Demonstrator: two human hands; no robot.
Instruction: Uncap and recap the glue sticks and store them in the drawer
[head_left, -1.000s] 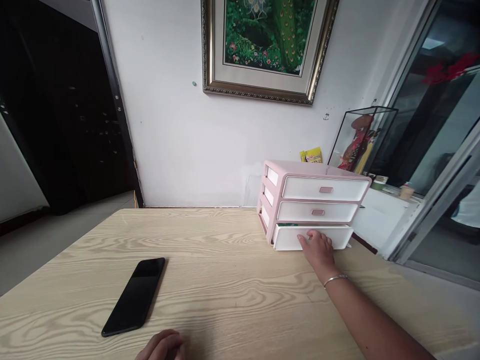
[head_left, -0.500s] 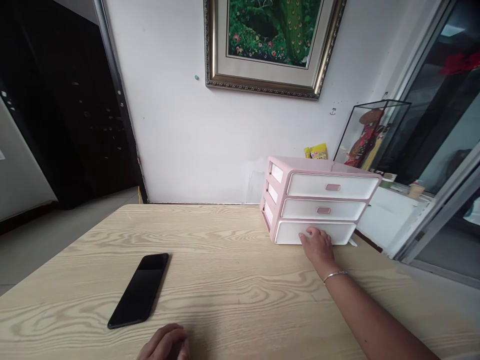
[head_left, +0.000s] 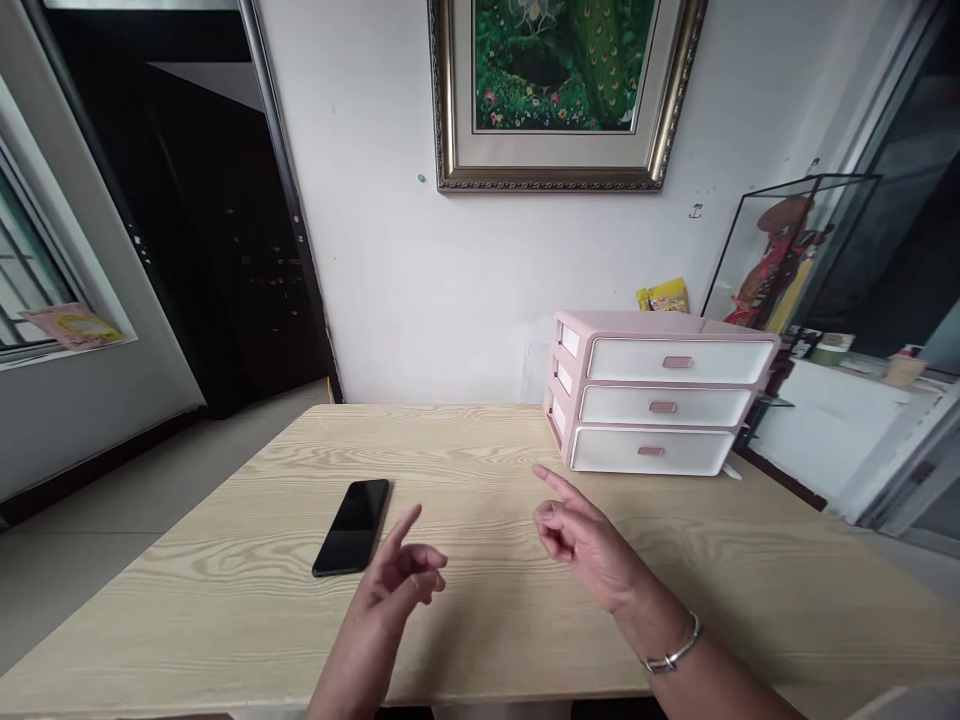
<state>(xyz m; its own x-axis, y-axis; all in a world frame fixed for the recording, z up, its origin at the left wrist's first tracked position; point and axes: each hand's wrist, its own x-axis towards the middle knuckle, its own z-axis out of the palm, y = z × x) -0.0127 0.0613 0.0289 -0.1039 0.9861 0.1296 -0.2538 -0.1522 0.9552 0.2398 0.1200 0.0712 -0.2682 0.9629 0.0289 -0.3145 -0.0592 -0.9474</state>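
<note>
Count: one pink-and-white drawer unit (head_left: 664, 384), three white drawers (head_left: 630, 405), three pink handles (head_left: 651, 451), one black phone (head_left: 352, 530), two hands, one silver bracelet (head_left: 670, 662). The drawer unit stands toward the far right of your wooden table (head_left: 487, 640); all three drawers sit flush. The phone lies flat, left of the drawer unit and nearer to you.

Surroundings: a framed picture (head_left: 555, 180) hangs above and behind the drawer unit. A yellow packet (head_left: 667, 296) shows over its top edge, lower part hidden by it. A glass case (head_left: 784, 250) stands behind it to the right.

Hands: your left hand (head_left: 394, 595), left of the drawer unit and just beside the phone, is half open, index raised, other fingers loosely bent, holding nothing. Your right hand (head_left: 596, 550), nearer to you than the drawer unit, points its index toward the unit's lower left corner, apart from it; remaining fingers curl inward, loose and empty
</note>
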